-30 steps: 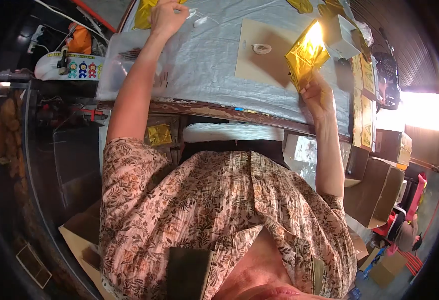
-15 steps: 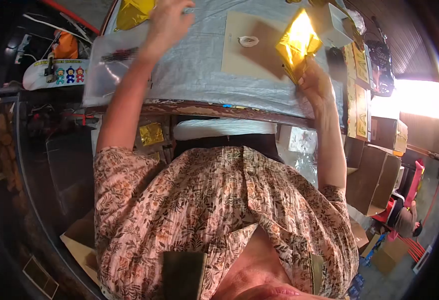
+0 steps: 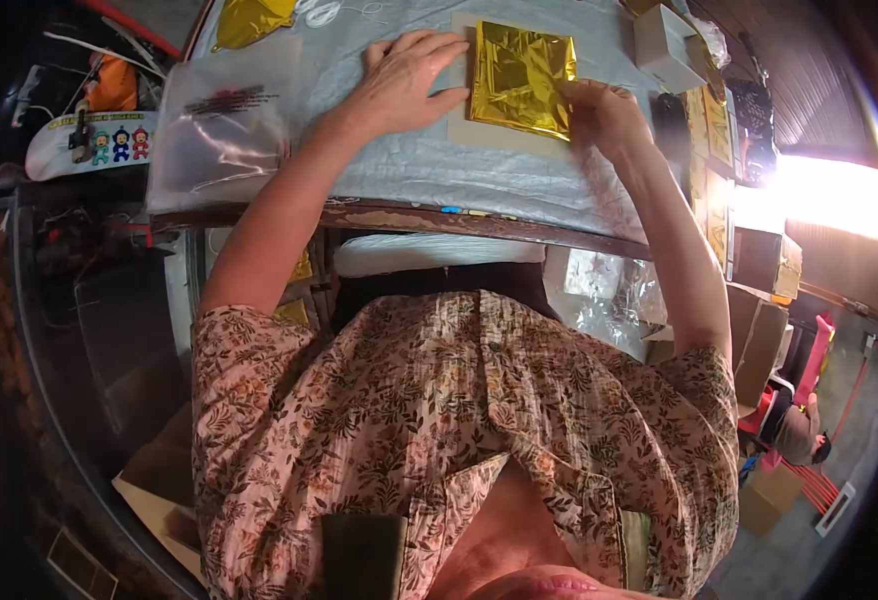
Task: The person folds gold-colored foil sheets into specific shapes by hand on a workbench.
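Note:
A square gold foil packet [image 3: 524, 80] lies flat over a cardboard sheet [image 3: 462, 132] on the cloth-covered table. At its right edge, my right hand [image 3: 609, 115] has thumb and fingers pinched on the foil. My left hand [image 3: 406, 82] rests on the table cover left of the packet, fingers stretched out and holding nothing. Clear plastic bags [image 3: 221, 140] lie farther left. Beyond my left hand are a loop of white string [image 3: 319, 12] and another piece of gold foil [image 3: 254, 22].
A white box [image 3: 667, 50] stands at the table's right side, near a dark round object [image 3: 671, 108]. Cardboard boxes [image 3: 762, 262] are stacked to the right. A skateboard deck [image 3: 59, 150] lies at the left. Another person [image 3: 797, 425] is in the right background.
The gold foil packet went from tilted up in my right hand to flat on the cardboard, covering the white loop there. My left hand came down and right onto the table.

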Action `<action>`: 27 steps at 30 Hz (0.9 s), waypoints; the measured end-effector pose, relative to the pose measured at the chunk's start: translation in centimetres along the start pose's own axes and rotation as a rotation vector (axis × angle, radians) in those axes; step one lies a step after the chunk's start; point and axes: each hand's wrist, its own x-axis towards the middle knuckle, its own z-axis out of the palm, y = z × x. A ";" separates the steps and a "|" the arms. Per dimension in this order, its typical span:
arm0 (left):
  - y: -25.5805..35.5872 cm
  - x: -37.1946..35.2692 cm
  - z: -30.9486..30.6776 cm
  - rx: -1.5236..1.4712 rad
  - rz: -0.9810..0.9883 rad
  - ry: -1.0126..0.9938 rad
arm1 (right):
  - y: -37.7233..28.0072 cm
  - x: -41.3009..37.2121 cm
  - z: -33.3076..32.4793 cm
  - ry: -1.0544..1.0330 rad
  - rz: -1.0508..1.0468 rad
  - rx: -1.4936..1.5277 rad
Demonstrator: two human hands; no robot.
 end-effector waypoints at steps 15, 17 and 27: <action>2.8 3.1 -0.5 0.001 0.134 0.071 | -1.2 0.0 1.1 0.041 0.021 -0.203; 4.1 3.9 0.7 0.104 0.167 0.031 | -1.4 -0.1 1.2 0.054 0.019 -0.195; 5.1 4.0 2.3 0.107 0.129 -0.129 | -0.9 1.0 0.8 0.037 0.002 -0.164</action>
